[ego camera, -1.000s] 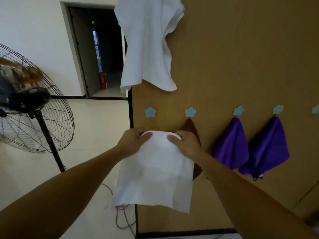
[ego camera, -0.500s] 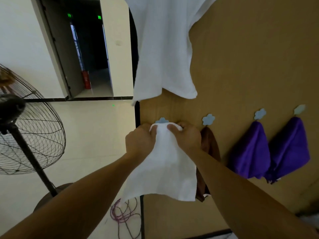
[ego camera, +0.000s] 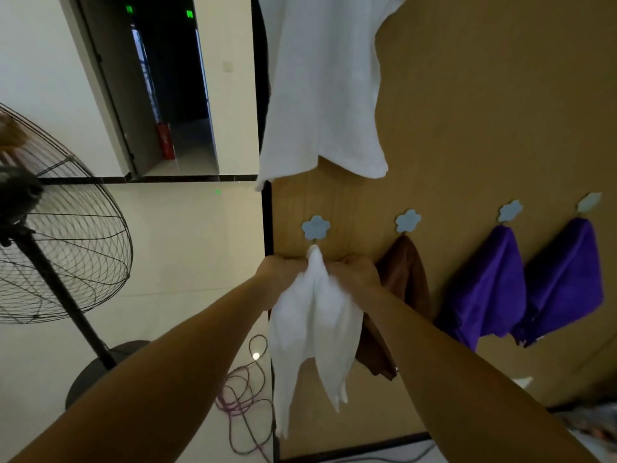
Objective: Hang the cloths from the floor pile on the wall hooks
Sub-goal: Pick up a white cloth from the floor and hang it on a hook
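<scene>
Both hands up at the wall: left hand (ego camera: 278, 270) & right hand (ego camera: 359, 270) pinch the white cloth (ego camera: 314, 322) shut at its top, tip touching the leftmost hook (ego camera: 315, 227). Hanging step, prob. nearly done; next: check it catches, then release.

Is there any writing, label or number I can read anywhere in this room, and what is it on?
None can be read.
Two green lit signs above the dark doorway: too small and blurred.
Red fire extinguisher by the door: any label is too small.
Cloths, flower hooks and fan: no text visible.
</scene>
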Demonstrator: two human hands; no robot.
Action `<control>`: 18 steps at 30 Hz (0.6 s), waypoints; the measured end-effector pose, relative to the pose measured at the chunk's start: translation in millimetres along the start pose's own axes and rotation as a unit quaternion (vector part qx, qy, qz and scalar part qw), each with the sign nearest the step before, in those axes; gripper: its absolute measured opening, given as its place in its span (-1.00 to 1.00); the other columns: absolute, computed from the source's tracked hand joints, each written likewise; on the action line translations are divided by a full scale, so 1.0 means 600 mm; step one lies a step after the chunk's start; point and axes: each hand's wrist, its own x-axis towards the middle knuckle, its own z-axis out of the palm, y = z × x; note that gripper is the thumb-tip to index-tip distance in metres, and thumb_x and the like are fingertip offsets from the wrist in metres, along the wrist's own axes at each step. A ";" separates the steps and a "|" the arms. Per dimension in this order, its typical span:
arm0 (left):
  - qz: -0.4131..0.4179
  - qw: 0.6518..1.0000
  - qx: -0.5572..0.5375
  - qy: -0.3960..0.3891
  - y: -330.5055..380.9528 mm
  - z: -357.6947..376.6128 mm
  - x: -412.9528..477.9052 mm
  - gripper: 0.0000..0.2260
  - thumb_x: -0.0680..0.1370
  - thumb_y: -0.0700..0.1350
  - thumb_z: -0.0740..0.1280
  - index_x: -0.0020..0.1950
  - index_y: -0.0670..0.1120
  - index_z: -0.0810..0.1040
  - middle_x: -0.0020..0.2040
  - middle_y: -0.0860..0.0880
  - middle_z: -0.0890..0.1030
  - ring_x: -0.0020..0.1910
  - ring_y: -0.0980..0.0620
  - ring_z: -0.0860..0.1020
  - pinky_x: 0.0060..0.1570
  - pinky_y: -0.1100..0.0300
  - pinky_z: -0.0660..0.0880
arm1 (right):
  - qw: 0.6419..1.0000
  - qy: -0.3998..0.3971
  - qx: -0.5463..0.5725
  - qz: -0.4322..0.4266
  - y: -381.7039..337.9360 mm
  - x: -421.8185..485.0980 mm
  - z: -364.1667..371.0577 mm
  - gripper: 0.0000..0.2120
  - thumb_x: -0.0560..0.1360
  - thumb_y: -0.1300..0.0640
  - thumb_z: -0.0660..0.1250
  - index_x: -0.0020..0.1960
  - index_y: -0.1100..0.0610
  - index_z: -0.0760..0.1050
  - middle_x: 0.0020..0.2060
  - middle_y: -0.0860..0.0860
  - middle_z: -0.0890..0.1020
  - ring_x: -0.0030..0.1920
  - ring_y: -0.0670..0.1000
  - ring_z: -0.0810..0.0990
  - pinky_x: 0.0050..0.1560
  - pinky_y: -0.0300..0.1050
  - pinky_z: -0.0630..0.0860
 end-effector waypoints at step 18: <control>0.346 0.870 0.341 0.085 -0.046 0.019 -0.024 -0.48 0.55 0.09 0.28 0.44 -0.13 0.31 0.27 -0.10 0.46 0.22 -0.06 0.45 0.14 0.21 0.37 | 0.953 0.004 -0.100 -0.286 0.007 -0.044 0.019 -0.56 0.48 0.22 0.34 0.35 0.08 0.43 0.10 -0.07 0.57 0.04 -0.13 0.49 0.05 -0.34 0.39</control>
